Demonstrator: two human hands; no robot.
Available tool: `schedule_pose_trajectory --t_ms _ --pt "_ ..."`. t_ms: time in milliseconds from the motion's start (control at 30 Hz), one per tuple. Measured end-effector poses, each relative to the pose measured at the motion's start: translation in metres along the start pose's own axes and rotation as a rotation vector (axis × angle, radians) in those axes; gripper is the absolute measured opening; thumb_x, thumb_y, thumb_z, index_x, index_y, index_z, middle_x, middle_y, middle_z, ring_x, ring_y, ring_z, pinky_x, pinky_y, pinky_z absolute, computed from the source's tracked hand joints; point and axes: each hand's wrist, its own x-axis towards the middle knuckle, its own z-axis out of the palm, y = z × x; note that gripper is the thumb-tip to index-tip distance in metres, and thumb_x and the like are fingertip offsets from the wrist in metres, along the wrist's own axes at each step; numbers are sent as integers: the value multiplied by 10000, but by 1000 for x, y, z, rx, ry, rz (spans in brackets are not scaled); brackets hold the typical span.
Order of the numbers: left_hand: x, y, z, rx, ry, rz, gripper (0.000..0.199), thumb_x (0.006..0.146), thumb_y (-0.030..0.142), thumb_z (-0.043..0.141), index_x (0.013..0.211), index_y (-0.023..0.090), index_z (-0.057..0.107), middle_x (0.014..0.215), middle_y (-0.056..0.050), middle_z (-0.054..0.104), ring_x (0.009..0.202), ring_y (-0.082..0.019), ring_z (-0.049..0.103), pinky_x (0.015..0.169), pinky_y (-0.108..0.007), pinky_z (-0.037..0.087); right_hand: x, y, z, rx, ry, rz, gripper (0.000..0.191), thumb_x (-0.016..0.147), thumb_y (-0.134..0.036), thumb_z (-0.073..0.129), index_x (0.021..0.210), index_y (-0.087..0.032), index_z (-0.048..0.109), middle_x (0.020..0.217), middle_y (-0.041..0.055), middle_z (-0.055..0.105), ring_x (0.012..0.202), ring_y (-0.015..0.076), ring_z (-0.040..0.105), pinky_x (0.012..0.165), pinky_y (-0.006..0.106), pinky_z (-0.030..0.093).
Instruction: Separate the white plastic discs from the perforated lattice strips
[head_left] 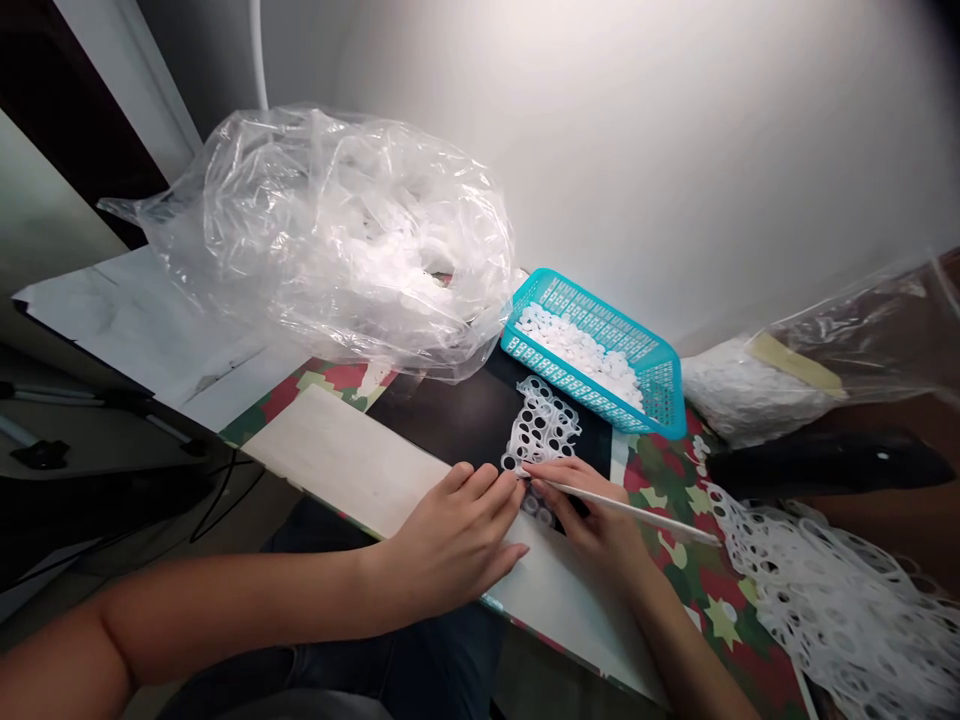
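A white translucent strip full of round holes point(546, 415) lies on a black mat point(442, 420). My left hand point(469, 525) rests palm down at the strip's near end, with its fingers stretched out and lying on it. Its thumb stands apart over the pale board point(345, 450). Between the thumb and fingers of my right hand point(592, 505) is a thin white stick point(637, 513), its tip close to my left fingertips. What the tip touches is too small to tell. Part of the strip is hidden under both hands.
Behind the mat stands a turquoise basket point(667, 365) holding small white pieces point(577, 345). A large clear plastic bag point(337, 230) bulges at the back left. At right are a heap of holed white strips point(847, 600), a black object point(832, 462) and another filled bag point(742, 385).
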Motion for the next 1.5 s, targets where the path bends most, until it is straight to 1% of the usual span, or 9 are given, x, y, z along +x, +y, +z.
schedule_pose_trajectory --t_ms 400,533,633,700,800,867,933,1167,1500 --pt "7 -1 0 38 13 46 273 935 269 435 1107 96 560 964 -70 577 887 -201 468 802 -351 306 -2 1 6 -135 31 -154 338 923 -121 465 1211 -243 593 1053 54 704 933 186 646 809 345 554" --pt "9 -3 -1 16 -8 57 253 908 226 439 1093 104 563 948 -80 568 870 -209 463 781 -347 310 0 1 4 -234 150 -172 322 937 -134 430 1186 -226 612 1107 78 691 992 206 646 852 368 543" --pt "8 -3 0 13 -26 63 287 896 209 434 1133 96 549 938 -82 561 854 -213 460 775 -350 311 1 2 -5 -238 340 -70 286 921 -133 481 1140 -234 636 1094 76 689 1003 213 644 886 380 526" --pt "6 -3 1 8 -36 61 312 897 207 428 1168 92 533 941 -82 557 854 -214 462 771 -351 311 0 1 -10 -149 386 -11 270 907 -130 517 1119 -241 642 1067 67 692 989 211 650 874 372 534" --pt "4 -2 1 -6 -29 50 344 903 216 422 1208 83 510 957 -77 553 867 -213 467 769 -353 310 -3 0 -11 -30 207 -24 263 919 -136 491 1111 -233 643 1081 70 691 994 209 654 852 362 550" --pt "2 -2 2 -14 -22 36 351 903 212 419 1216 79 506 949 -67 552 863 -211 467 773 -354 308 -4 -1 -8 -48 85 -100 278 924 -126 472 1125 -224 636 1086 73 696 995 202 654 848 358 556" --pt "2 -2 2 -17 -17 23 348 902 205 413 1211 76 511 941 -62 551 860 -211 466 778 -355 306 -3 0 -4 -113 36 -181 301 919 -109 471 1152 -217 628 1087 74 702 993 195 656 847 355 562" --pt "2 -2 0 -35 -32 15 353 903 211 413 1217 83 509 941 -69 548 858 -211 461 787 -350 302 -1 4 -4 -73 -20 -216 344 912 -94 473 1194 -232 613 1135 63 692 1057 199 636 882 384 560" --pt "2 -4 -1 -46 -43 18 372 911 218 410 1246 76 489 948 -70 540 862 -209 457 782 -349 305 0 3 -6 35 -9 -73 259 900 -131 544 1087 -247 680 1096 52 712 1059 207 640 896 396 557"
